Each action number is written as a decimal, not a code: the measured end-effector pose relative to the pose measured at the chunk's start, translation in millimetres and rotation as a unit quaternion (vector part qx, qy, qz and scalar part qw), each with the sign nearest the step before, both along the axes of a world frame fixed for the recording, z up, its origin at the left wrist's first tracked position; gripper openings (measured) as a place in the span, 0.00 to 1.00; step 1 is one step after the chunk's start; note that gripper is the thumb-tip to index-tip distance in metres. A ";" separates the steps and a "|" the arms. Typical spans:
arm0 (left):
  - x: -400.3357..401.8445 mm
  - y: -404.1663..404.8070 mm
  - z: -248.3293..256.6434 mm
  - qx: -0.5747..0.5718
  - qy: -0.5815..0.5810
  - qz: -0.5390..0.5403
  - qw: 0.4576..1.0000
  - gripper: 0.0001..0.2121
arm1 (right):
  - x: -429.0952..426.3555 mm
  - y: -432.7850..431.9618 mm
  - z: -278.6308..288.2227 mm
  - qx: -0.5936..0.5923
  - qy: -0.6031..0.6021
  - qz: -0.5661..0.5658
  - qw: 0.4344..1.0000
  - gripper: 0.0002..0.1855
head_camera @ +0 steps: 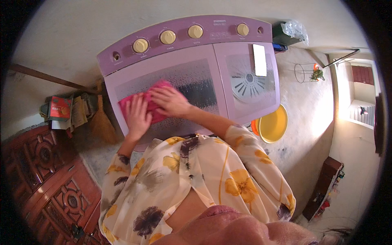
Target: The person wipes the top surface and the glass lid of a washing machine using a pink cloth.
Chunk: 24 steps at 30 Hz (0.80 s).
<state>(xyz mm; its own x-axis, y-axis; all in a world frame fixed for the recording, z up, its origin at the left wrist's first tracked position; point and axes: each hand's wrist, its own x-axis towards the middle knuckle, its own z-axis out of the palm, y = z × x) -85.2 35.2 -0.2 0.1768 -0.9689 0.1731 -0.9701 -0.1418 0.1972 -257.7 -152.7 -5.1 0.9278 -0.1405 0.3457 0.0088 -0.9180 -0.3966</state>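
Observation:
A twin-tub washing machine (220,88) in purple and pale pink stands before me. A bright pink cloth (126,104) lies bunched on the left lid (196,116), whose see-through panel looks covered in droplets. My left hand (137,114) holds the cloth's left part down with the fingers stretched over it. On its right part, my right hand (170,101) presses the cloth against the panel, slightly blurred. Through the right lid (269,92) a round slotted spin-tub cover (249,78) shows, and a white label (259,60) sits on this lid.
Cream knobs (167,37) line the rear control panel. At the right stands a yellow basin (274,124); a green box (283,35) with clear plastic is behind it. A straw broom (101,122) and stacked papers (78,111) are at left, near a carved red door (46,153).

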 end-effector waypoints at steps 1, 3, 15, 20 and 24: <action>18.0 16.9 2.3 0.004 -0.010 0.030 0.999 0.33 | 27.9 12.7 -1.4 -0.003 -0.028 0.018 0.999 0.32; 43.5 38.1 3.9 0.000 -0.016 0.058 0.998 0.33 | 71.9 33.6 -2.1 0.000 -0.055 0.037 0.998 0.32; -98.7 -138.5 7.0 -0.013 0.064 -0.122 0.990 0.31 | -135.9 -87.4 9.0 0.029 0.062 -0.154 0.986 0.31; -167.4 -228.3 0.7 -0.070 0.061 -0.205 0.974 0.31 | -210.6 -126.1 9.4 -0.012 0.060 -0.283 0.957 0.34; -136.8 -222.8 4.9 -0.049 0.074 -0.189 0.978 0.30 | -171.6 -120.2 -1.4 -0.033 0.043 -0.308 0.950 0.33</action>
<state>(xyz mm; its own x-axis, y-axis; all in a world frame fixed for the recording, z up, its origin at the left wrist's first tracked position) -222.0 -187.6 4.7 -0.1611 -0.9496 0.2689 -0.9091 0.2488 0.3340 -429.3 -272.9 -6.5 0.7018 -0.6464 0.2996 -0.5674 -0.7614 -0.3137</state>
